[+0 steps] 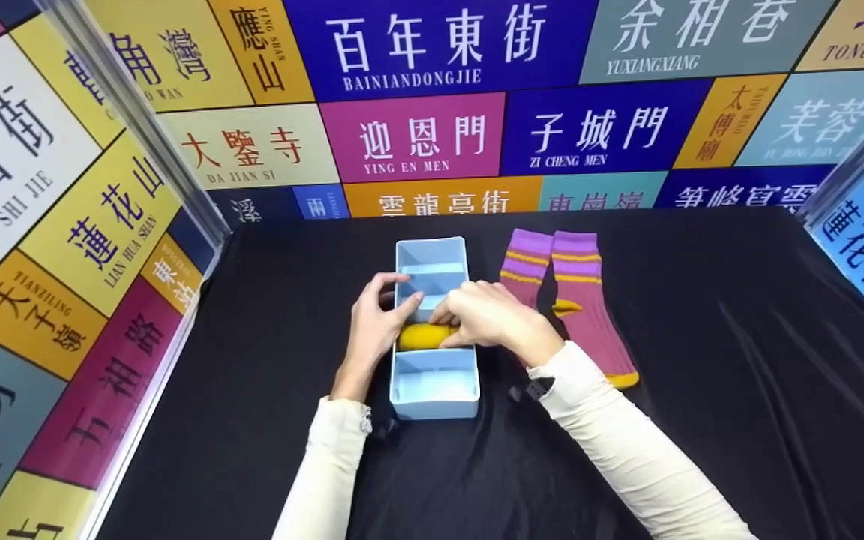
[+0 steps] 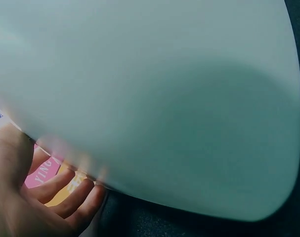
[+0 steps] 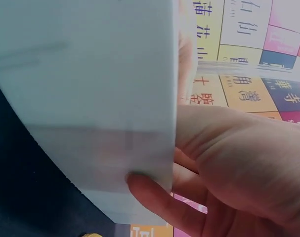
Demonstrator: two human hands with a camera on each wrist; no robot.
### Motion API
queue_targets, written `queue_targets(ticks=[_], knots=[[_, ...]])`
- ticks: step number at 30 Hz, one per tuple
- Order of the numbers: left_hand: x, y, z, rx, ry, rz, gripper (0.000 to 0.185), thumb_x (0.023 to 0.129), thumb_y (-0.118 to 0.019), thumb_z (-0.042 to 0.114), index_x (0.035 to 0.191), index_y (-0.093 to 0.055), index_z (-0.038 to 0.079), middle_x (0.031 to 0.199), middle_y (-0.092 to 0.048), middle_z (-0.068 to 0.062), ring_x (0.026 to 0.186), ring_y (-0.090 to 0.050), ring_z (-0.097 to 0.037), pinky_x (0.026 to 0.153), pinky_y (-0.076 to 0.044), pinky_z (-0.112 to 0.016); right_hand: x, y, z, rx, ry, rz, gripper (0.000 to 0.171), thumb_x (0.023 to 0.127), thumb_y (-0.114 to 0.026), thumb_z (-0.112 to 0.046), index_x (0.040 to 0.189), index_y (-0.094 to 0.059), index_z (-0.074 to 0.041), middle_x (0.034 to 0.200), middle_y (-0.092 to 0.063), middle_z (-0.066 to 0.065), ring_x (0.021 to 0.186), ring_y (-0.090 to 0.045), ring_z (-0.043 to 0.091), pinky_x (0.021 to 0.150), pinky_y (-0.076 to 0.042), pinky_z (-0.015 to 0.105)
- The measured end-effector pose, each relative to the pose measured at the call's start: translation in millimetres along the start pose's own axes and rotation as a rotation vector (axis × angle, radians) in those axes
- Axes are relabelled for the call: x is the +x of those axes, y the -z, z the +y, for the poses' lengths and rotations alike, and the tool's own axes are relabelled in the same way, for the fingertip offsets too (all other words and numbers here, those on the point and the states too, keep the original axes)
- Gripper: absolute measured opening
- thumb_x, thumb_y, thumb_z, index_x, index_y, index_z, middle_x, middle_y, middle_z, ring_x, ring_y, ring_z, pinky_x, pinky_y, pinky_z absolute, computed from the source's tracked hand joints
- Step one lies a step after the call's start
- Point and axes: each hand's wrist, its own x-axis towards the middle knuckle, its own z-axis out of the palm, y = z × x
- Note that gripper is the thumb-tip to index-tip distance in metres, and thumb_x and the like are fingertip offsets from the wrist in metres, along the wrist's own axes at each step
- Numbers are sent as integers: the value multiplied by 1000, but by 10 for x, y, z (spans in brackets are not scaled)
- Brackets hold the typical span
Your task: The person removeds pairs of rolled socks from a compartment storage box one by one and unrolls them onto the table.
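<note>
A long light-blue divided box (image 1: 436,409) stands on the black cloth. In one of its middle compartments lies a yellow rolled bundle (image 1: 421,337), partly covered by my right hand (image 1: 488,315). The right thumb and fingers reach over the box's right wall and pinch the bundle; in the right wrist view one finger (image 3: 162,200) lies along the outer wall. My left hand (image 1: 376,322) grips the box's left rim, thumb over the inside. The left wrist view shows its curled fingers (image 2: 73,197) beside the large, blurred box wall (image 2: 189,123).
A pair of purple and pink socks (image 1: 589,322) with yellow bands, heels and toes lies flat to the right of the box, partly behind the right forearm. Panels with printed signs (image 1: 432,135) rise behind the black-covered table (image 1: 702,337) and along both sides.
</note>
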Motion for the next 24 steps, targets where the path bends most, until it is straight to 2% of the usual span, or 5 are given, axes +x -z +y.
queue_targets(ticks=[7,13,19,24], knots=[[0,-7,6,-7,-3,8,40,92,-87,37,127,-74,22,138,-68,-6,122,-73,-32,104,-60,-46,12,-24,-16,-7,0,17,37,89,-89,-46,123,-83,-31,108,-84,-6,97,-79,19,80,-63,44],[-6,-18,-1,7,-1,6,41,92,-87,39,127,-74,22,139,-68,-7,123,-73,-34,104,-60,-48,12,-57,-6,-23,11,34,38,88,-90,-47,122,-84,-32,107,-84,-8,94,-78,19,75,-62,43],[-2,-11,-1,4,-3,1,40,93,-86,37,127,-73,22,139,-68,-8,123,-73,-34,104,-60,-49,-22,-78,8,-23,36,36,29,94,-85,-44,119,-83,-30,88,-75,-9,71,-63,18,57,-44,35],[4,0,-2,7,5,-9,40,94,-86,38,128,-73,22,139,-68,-5,124,-72,-33,105,-60,-48,-73,-35,0,4,41,26,31,95,-84,-41,122,-82,-27,94,-77,-8,73,-61,17,59,-43,33]])
